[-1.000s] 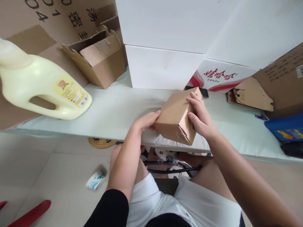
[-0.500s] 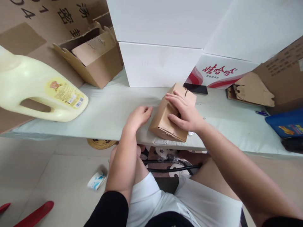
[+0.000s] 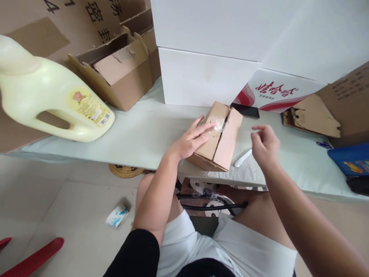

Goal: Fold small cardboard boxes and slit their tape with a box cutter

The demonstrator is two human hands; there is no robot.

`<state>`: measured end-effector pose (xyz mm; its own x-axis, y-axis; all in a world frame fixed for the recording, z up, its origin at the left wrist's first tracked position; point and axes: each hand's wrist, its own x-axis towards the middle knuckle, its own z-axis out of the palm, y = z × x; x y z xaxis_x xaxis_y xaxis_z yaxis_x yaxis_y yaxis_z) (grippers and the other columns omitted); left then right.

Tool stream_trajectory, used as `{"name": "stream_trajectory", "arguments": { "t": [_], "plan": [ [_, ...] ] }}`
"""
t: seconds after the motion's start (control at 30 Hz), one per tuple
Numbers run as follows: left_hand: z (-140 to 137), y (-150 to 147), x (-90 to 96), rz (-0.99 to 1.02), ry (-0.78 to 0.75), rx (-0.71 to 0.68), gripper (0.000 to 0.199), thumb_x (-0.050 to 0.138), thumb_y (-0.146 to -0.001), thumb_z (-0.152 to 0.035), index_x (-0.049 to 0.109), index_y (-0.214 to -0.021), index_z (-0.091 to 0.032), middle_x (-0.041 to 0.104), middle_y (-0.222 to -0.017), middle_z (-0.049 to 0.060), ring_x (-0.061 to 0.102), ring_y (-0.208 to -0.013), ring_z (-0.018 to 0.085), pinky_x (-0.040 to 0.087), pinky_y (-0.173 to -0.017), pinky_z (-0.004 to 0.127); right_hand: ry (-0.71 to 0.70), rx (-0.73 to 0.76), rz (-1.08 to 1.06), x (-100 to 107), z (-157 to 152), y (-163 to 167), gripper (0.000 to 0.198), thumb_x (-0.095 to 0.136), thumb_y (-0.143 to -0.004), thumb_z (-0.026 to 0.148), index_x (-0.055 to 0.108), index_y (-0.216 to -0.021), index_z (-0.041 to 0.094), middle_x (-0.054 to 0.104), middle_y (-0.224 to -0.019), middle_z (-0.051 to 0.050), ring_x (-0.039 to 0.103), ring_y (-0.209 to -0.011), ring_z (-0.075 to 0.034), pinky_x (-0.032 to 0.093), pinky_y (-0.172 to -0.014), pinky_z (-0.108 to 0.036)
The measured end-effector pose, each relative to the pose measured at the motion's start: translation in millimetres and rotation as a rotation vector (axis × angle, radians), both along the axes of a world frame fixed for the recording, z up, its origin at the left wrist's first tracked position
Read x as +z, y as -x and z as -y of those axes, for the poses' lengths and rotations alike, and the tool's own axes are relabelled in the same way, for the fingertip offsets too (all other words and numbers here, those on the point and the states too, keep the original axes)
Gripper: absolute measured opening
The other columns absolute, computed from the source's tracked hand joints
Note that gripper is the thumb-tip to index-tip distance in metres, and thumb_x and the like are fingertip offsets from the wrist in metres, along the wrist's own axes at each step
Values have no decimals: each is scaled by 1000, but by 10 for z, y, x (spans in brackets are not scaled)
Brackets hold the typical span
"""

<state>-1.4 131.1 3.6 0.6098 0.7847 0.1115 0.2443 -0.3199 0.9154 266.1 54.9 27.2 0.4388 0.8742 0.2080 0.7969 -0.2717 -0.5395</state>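
A small brown cardboard box (image 3: 211, 134) lies on the cloth-covered table, a seam running along its top and a glossy strip of clear tape across the seam. My left hand (image 3: 191, 139) rests on its left side and top with fingers stretched out and apart. To the right of the box, my right hand (image 3: 265, 146) hovers off it with the fingers curled in; whether anything is pinched there is hidden. Between that hand and the box lies a slim white object (image 3: 243, 157), shaped like a box cutter.
Stacked white boxes (image 3: 207, 77) stand behind, with a dark phone (image 3: 245, 110) at their foot. At left are a pale yellow jug (image 3: 57, 96) and an opened carton (image 3: 123, 80). Flattened cardboard (image 3: 314, 115) and a blue packet (image 3: 350, 159) lie at right. A tape roll (image 3: 117, 215) is on the floor.
My right hand has left the box and moved right, uncovering the white object. My left hand has come from the table onto the box, whose taped seam now faces up.
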Motion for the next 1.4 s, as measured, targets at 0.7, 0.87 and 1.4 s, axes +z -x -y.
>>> {"name": "stream_trajectory", "arguments": {
  "t": [0.7,0.87,1.4],
  "plan": [
    [255,-101,337,-165,-88,-12,46,39,-103,-22,69,-133,-37,19,-174,-5,25,-160,34,31,-127,60,-128,24,-729,-129,443,-293,34,48,-82,41,55,-112,28,60,-76,1,59,-61,-18,52,-62,-35],
    [264,-121,356,-157,-73,-31,46,41,-101,-19,72,-131,-34,16,-175,-5,25,-160,34,29,-130,55,-303,306,-940,265,301,38,33,59,-79,31,56,-112,35,69,-94,-1,70,-85,-21,59,-78,-40],
    [259,-61,398,-211,-15,-18,46,38,-104,-23,58,-144,-34,12,-176,0,26,-160,29,25,-131,49,-304,123,-575,191,-133,865,18,58,-84,34,50,-98,26,53,-63,8,43,-49,-11,34,-49,-25]
  ]
}}
